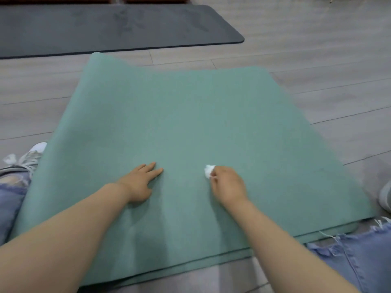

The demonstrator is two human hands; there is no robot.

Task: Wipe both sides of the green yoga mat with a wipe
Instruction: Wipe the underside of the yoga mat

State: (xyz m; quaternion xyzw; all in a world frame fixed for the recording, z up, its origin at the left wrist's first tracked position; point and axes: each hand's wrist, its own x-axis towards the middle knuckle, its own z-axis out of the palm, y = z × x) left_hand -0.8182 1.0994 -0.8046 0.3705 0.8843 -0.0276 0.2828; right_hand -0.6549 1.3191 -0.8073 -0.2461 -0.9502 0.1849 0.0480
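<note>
Lying flat on green yoga mat [190, 115], fingers extended: left hand [140, 183]. Pinching one crumpled white wipe [209, 171] against mat: right hand [227, 186]. Resting folded on grey floor [328, 85], two layered edges showing nearest. Lying beyond: one dark grey mat [105, 28].

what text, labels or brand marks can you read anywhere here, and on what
None can be read.
green yoga mat: plain, no print.
wipe in the right hand: blank.
dark mat: only faint smudges, no letters.
</note>
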